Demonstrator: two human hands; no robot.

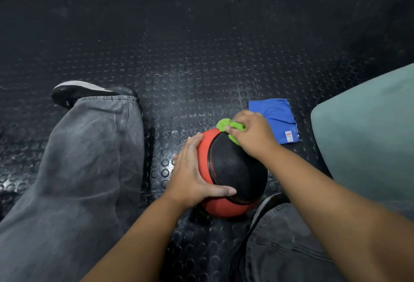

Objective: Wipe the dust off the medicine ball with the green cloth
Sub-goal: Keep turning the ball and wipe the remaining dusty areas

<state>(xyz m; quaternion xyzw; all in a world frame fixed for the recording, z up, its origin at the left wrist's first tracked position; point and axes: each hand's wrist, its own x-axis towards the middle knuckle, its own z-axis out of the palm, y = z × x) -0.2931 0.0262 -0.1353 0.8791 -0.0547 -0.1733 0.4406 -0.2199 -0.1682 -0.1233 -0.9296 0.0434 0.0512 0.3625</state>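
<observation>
A red and black medicine ball (233,167) sits on the black studded floor between my legs. My left hand (192,174) lies flat against the ball's left side, fingers straight and thumb across the near part of the black panel. My right hand (253,134) grips a bunched green cloth (226,125) and holds it against the far top of the ball. Most of the cloth is hidden under that hand.
A folded blue cloth (277,118) lies on the floor just beyond my right hand. A pale green cushioned object (367,138) fills the right side. My left leg in grey jeans (89,151) stretches left of the ball, with a black shoe (85,92) at its end.
</observation>
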